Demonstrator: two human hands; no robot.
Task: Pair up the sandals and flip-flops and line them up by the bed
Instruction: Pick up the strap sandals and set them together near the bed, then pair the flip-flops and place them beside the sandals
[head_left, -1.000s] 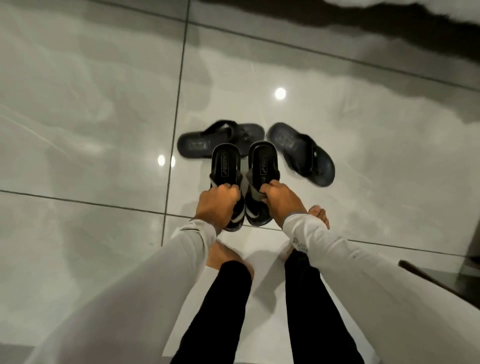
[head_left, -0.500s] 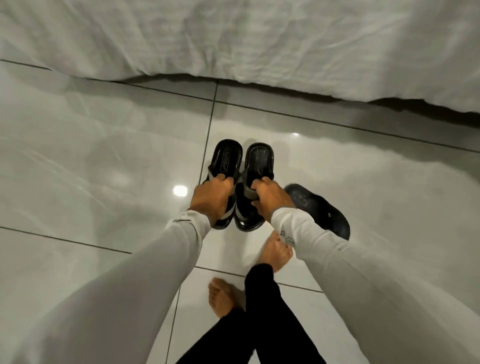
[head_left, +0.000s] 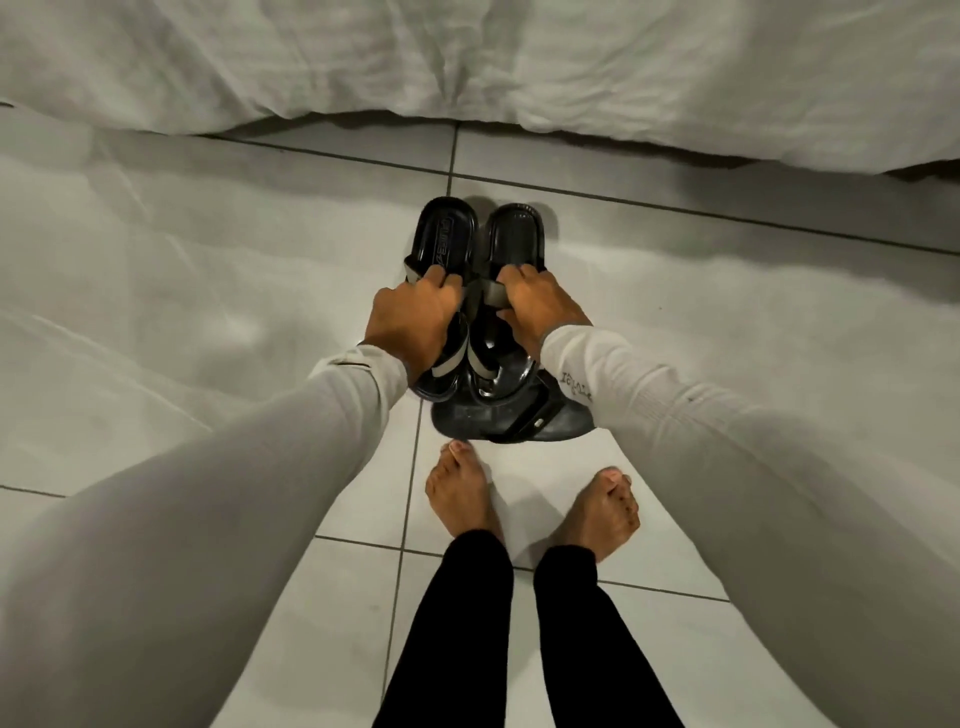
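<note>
Near the hanging edge of a white bedsheet (head_left: 467, 57), a person's left hand (head_left: 415, 319) and right hand (head_left: 540, 306) each clutch the grey strap of a black sandal, the left sandal (head_left: 447, 234) and right sandal (head_left: 515, 231) held side by side, just above the glossy tiled floor (head_left: 208, 260). Behind them, a black flip-flop (head_left: 498, 418) lies crosswise on the floor, just ahead of two bare feet (head_left: 462, 491).

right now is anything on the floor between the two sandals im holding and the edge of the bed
Nothing visible. The left hand and right hand hold the sandals, and the tile floor up to the bed sheet is bare. The only other footwear, a black flip-flop, lies behind them, near the feet.
</note>
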